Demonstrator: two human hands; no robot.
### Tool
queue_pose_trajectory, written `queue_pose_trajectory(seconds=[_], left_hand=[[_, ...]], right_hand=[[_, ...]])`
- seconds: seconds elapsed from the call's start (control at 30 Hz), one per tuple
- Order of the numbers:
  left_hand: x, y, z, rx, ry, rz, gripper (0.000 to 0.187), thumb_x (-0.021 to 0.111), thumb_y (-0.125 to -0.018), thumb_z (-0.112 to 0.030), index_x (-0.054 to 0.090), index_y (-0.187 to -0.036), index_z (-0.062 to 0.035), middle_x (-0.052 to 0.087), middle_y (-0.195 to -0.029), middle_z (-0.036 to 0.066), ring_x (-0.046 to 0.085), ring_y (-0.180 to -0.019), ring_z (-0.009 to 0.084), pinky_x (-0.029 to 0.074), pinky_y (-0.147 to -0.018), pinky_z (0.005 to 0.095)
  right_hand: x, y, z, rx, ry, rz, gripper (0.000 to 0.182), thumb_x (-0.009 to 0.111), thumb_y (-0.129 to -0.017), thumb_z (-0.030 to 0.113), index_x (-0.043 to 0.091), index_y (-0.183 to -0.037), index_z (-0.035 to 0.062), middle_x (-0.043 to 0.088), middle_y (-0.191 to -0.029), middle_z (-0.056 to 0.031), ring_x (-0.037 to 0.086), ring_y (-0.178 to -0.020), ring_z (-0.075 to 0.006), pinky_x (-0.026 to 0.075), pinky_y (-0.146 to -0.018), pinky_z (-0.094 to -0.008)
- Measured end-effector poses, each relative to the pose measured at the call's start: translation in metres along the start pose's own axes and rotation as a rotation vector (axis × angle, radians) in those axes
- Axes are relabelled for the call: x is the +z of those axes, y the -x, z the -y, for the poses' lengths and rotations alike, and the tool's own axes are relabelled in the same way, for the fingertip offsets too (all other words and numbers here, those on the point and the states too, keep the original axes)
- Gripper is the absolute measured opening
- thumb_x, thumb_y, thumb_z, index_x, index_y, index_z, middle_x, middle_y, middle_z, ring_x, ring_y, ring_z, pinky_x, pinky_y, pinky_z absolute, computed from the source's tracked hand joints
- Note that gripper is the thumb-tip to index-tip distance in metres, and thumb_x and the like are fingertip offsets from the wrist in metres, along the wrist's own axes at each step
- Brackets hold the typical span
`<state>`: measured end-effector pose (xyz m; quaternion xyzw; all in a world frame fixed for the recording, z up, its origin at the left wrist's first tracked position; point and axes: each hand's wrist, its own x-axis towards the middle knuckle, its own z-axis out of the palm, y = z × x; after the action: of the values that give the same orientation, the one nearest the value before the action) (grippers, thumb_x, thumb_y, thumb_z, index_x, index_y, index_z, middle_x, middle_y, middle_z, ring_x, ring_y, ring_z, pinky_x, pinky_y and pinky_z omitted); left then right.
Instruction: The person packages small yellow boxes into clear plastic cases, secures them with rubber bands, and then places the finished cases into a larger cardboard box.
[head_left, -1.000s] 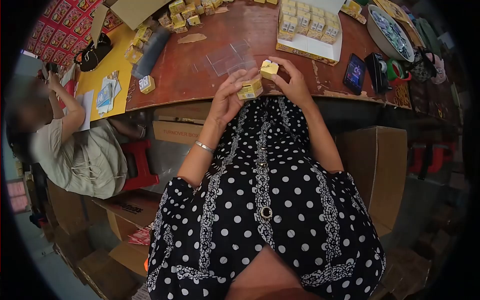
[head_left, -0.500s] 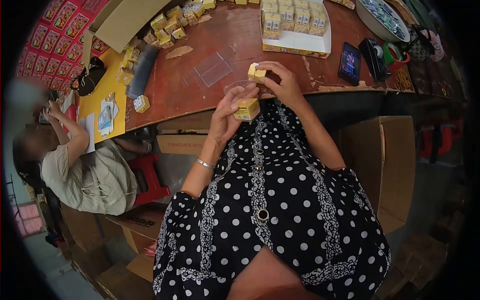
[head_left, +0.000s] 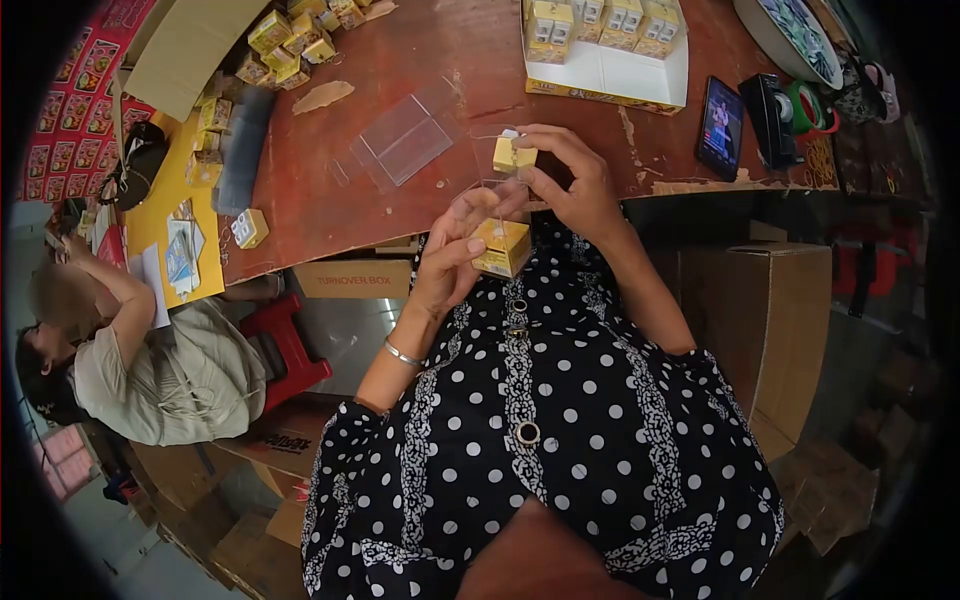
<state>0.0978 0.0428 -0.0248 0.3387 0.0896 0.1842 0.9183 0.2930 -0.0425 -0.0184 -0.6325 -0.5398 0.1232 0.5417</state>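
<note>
My left hand [head_left: 452, 262] holds a small yellow box [head_left: 503, 247] at the table's front edge, thumb on its side. Up and to the right, my right hand [head_left: 573, 180] pinches another small yellow box [head_left: 514, 154] with a white bit on top. Something clear, like a thin plastic sleeve, shows between the two boxes; its outline is hard to make out. A flat clear plastic piece [head_left: 404, 141] lies on the red table [head_left: 380, 215] just beyond my hands.
A display tray [head_left: 620, 82] of small boxes stands at the back, with a phone [head_left: 720, 128] and tape dispenser [head_left: 767, 122] to its right. Loose yellow boxes [head_left: 283, 45] lie back left. A co-worker [head_left: 170, 365] sits at the left.
The view has shifted slightly. The box in my left hand has turned to show its top more, and the box in my right hand has tilted. Both hands keep their hold.
</note>
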Motion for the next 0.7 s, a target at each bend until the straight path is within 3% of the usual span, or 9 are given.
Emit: queue_pose_trajectory(seconds=[0.07,0.23,0.3,0.4,0.47,0.5,0.6,0.67,0.7], left_hand=[[-0.001,0.001,-0.002,-0.023,0.018,-0.006,0.056,0.066,-0.082,-0.017,0.046,-0.132,-0.0008,0.038,-0.154,0.025,0.035,-0.147,0.0373,0.036,-0.117,0.0429],[-0.005,0.008,-0.002,-0.007,0.032,-0.026,0.052,0.063,-0.082,-0.012,0.046,-0.129,0.0002,0.04,-0.152,0.025,0.04,-0.144,0.0366,0.038,-0.115,0.0431],[0.0,0.012,-0.004,0.118,-0.086,-0.114,0.051,0.066,-0.084,-0.008,0.046,-0.13,0.001,0.047,-0.146,0.023,0.047,-0.138,0.0322,0.042,-0.112,0.0413],[0.004,0.022,-0.015,0.064,-0.263,-0.193,0.051,0.069,-0.086,0.005,0.046,-0.13,0.0013,0.055,-0.136,0.015,0.056,-0.127,0.0236,0.047,-0.108,0.0359],[0.006,0.024,-0.014,0.112,-0.333,-0.232,0.053,0.072,-0.085,0.005,0.047,-0.131,0.0014,0.057,-0.134,0.014,0.058,-0.124,0.022,0.048,-0.106,0.0347],[0.007,0.025,-0.014,0.147,-0.41,-0.261,0.055,0.074,-0.084,0.006,0.047,-0.131,0.0015,0.058,-0.132,0.013,0.059,-0.122,0.0204,0.049,-0.105,0.0334],[0.016,0.027,-0.016,0.123,-0.564,-0.241,0.057,0.077,-0.082,0.006,0.048,-0.131,0.0018,0.059,-0.131,0.012,0.06,-0.12,0.019,0.049,-0.105,0.0323],[0.024,0.026,-0.016,0.127,-0.523,-0.21,0.058,0.078,-0.082,0.006,0.048,-0.132,0.0022,0.059,-0.131,0.011,0.061,-0.119,0.0187,0.049,-0.104,0.0316],[0.028,0.025,-0.016,0.131,-0.486,-0.188,0.06,0.079,-0.081,0.006,0.048,-0.133,0.0026,0.059,-0.13,0.011,0.061,-0.118,0.0184,0.049,-0.103,0.031]], right_hand=[[0.003,-0.001,0.001,-0.044,0.049,-0.05,0.035,0.078,-0.08,0.006,0.068,-0.113,0.0056,0.067,-0.121,-0.0124,0.064,-0.113,-0.0304,0.052,-0.095,-0.0383],[0.009,-0.003,0.008,-0.046,0.139,-0.083,0.036,0.081,-0.078,0.004,0.067,-0.111,0.0056,0.067,-0.118,-0.012,0.066,-0.108,-0.03,0.054,-0.092,-0.0373],[0.01,-0.005,0.01,-0.064,0.172,-0.092,0.036,0.081,-0.078,0.004,0.067,-0.111,0.0055,0.067,-0.117,-0.012,0.067,-0.107,-0.0299,0.054,-0.091,-0.0366],[0.007,-0.002,0.009,-0.075,0.191,-0.089,0.035,0.08,-0.078,0.002,0.066,-0.11,0.0044,0.066,-0.117,-0.0117,0.067,-0.106,-0.0281,0.054,-0.09,-0.0358],[0.003,0.0,0.007,-0.04,0.027,-0.185,0.034,0.078,-0.08,-0.001,0.065,-0.111,0.0015,0.065,-0.12,-0.0121,0.067,-0.108,-0.0237,0.054,-0.092,-0.0342],[0.002,-0.002,0.026,0.078,-0.303,-0.231,0.033,0.075,-0.083,-0.005,0.063,-0.113,-0.001,0.063,-0.124,-0.0132,0.064,-0.111,-0.02,0.053,-0.097,-0.0327],[-0.014,-0.01,0.069,0.078,-0.59,-0.172,0.032,0.072,-0.086,-0.006,0.061,-0.115,-0.0021,0.061,-0.128,-0.0148,0.062,-0.115,-0.0193,0.05,-0.102,-0.0319],[-0.015,-0.012,0.082,0.037,-0.578,-0.151,0.033,0.075,-0.083,-0.005,0.063,-0.114,-0.0009,0.063,-0.125,-0.0129,0.062,-0.115,-0.0186,0.05,-0.1,-0.0317],[-0.017,-0.012,0.084,-0.009,-0.374,-0.075,0.035,0.077,-0.081,-0.003,0.064,-0.114,-0.0002,0.065,-0.123,-0.0117,0.062,-0.114,-0.0185,0.051,-0.098,-0.0319]])
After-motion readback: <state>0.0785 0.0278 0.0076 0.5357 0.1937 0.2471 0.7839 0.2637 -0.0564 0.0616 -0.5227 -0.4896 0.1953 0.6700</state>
